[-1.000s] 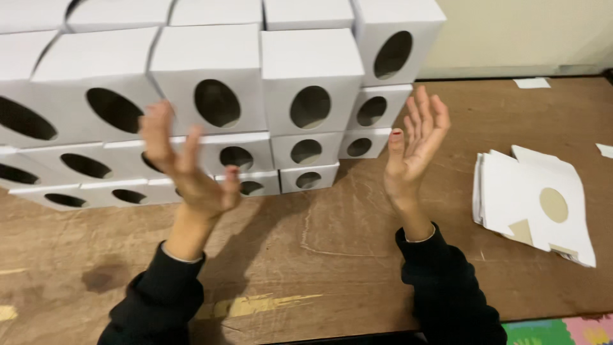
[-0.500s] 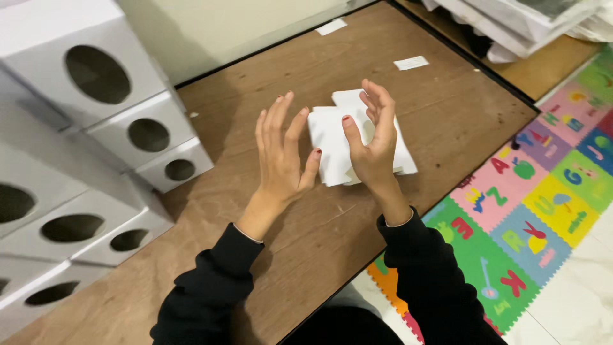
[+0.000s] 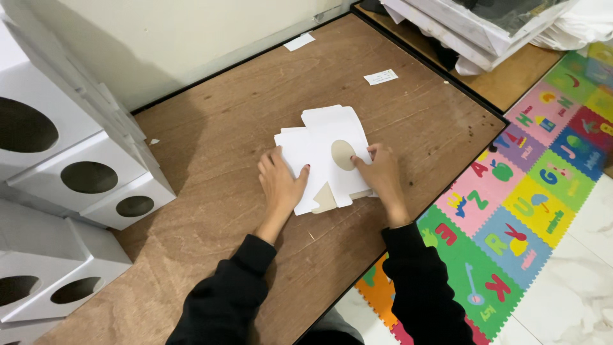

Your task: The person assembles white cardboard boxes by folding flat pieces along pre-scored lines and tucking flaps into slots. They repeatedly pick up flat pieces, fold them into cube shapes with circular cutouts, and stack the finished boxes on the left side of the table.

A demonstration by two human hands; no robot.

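White cartons and paper slips on a wooden table

Flat white carton blanks [image 3: 325, 156] with an oval cut-out lie mid-table; assembled white boxes [image 3: 76, 172] with oval holes are stacked at left; two small white paper slips [image 3: 381, 77] lie near the far edge.

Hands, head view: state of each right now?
Left hand: open, lying flat on the stack of flat white cardboard box blanks, holding nothing.
Right hand: fingers curled on the stack's right edge; a grip cannot be told.

Both palms down on a small stack of flat white box blanks [image 3: 322, 153] on the wooden counter [image 3: 211, 147]: left hand [image 3: 280, 185] on its near-left edge, right hand [image 3: 382, 176] on its right. Assembled white boxes [image 3: 83, 179] sit well left of the left hand.
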